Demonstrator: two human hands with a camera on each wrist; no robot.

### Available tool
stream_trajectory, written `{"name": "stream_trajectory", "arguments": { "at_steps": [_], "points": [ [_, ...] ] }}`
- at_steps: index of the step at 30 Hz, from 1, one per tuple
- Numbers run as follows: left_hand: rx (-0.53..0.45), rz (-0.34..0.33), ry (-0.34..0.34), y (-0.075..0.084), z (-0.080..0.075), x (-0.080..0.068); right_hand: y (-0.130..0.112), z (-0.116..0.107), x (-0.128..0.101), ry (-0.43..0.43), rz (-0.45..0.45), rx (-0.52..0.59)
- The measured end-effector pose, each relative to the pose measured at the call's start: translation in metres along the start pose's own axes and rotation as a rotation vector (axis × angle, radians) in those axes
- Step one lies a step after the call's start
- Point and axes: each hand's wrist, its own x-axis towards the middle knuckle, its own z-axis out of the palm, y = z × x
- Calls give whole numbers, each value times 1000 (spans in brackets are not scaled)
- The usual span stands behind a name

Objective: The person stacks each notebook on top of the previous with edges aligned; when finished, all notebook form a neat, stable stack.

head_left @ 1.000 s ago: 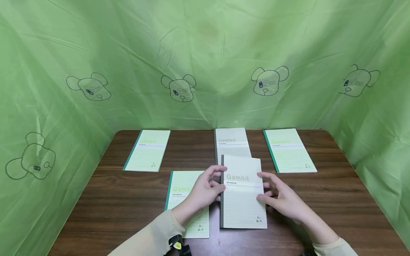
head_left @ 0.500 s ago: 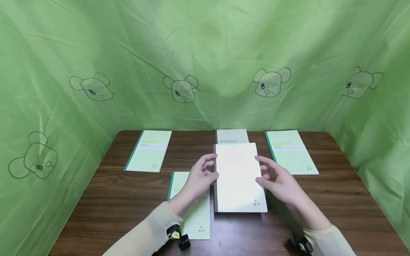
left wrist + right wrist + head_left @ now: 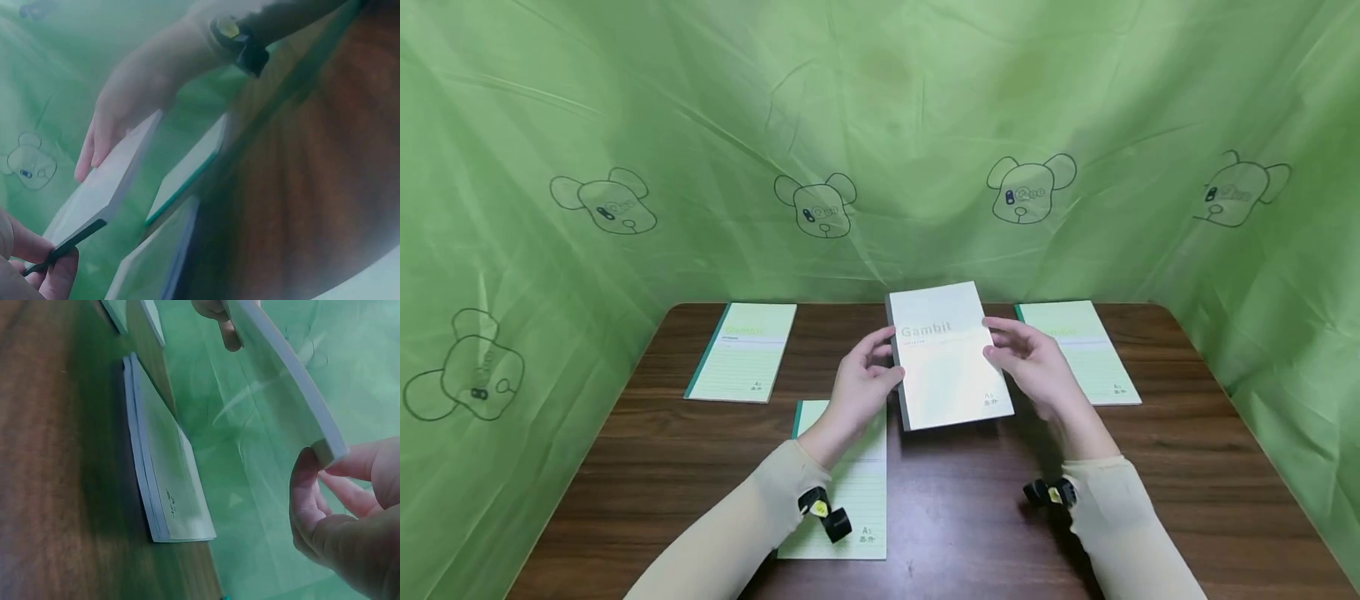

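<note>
A grey-spined "Gambit" notebook (image 3: pixel 951 367) is held up off the table between both hands, turned slightly and tilted. My left hand (image 3: pixel 857 392) pinches its spine edge, thumb on the cover. On the opposite edge, my right hand (image 3: pixel 1037 367) pinches it between thumb and fingers. Below the raised notebook, the right wrist view has a thick, pale notebook or small stack (image 3: pixel 165 462) lying on the table; the head view hides it. A green-spined notebook (image 3: pixel 850 508) lies under my left forearm, partly covered by it.
Two more green-spined notebooks lie toward the back of the brown wooden table (image 3: pixel 970 517): one at left (image 3: pixel 742 354), one at right (image 3: pixel 1093 367), partly behind my right hand. A green curtain (image 3: pixel 910 125) with bear-head drawings surrounds the table.
Both hands have carried the grey-spined notebook away from me, toward the back of the table. It now covers the grey notebook lying there and has rotated slightly.
</note>
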Motion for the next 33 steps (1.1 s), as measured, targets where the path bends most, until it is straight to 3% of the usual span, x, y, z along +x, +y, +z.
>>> {"name": "stream_trajectory", "arguments": {
  "at_steps": [8,14,19,27,33],
  "points": [
    [51,77,36,2,10,32,19,-5,17,-2,-26,30],
    [4,115,85,-3,15,52,35,-4,27,8,-90,94],
    [-13,106,127,-3,21,62,45,-1,38,26,-136,165],
    [37,74,194,-22,25,79,64,-1,49,14,-76,80],
    [109,40,196,-34,26,81,67,-2,49,-23,-46,41]
  ]
}}
